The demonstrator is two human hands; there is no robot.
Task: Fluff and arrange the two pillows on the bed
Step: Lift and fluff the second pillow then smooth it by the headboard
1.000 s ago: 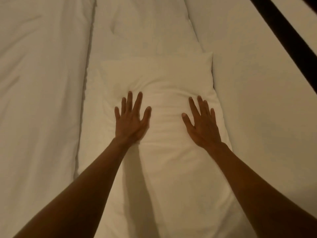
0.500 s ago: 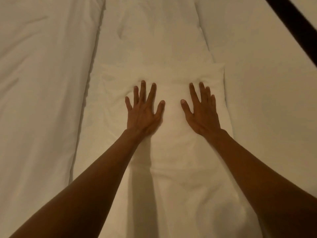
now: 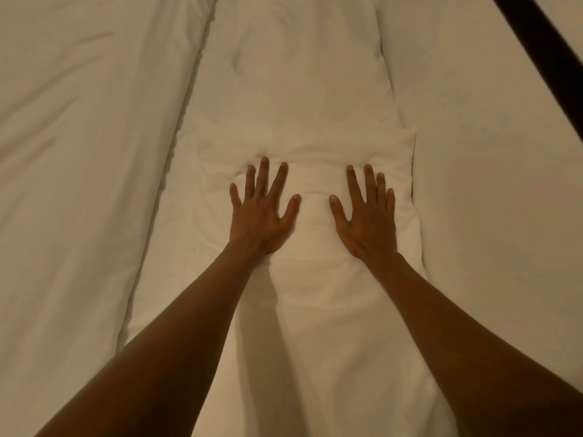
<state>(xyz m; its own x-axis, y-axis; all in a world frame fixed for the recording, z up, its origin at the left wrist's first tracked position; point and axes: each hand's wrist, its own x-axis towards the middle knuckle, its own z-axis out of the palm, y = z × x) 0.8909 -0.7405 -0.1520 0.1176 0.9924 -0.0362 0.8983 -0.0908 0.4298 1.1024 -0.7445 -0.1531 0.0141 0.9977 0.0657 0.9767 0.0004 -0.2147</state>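
A white pillow (image 3: 315,310) lies lengthwise in the middle of the bed, its far edge just beyond my fingertips. My left hand (image 3: 262,212) rests flat on its upper part with fingers spread. My right hand (image 3: 367,219) presses flat beside it, fingers apart, near the pillow's right edge. The fabric bunches into a ridge ahead of both hands. A second white pillow (image 3: 293,64) lies end to end beyond the first, running toward the top of the view. Neither hand grips anything.
A thick white duvet (image 3: 79,184) fills the left side, with a seam running along the pillows. White sheet (image 3: 492,200) lies to the right. A dark bar (image 3: 542,55) crosses the upper right corner.
Both hands have slid forward along the pillow toward its far edge and moved closer together, pushing a ridge of fabric ahead of them.
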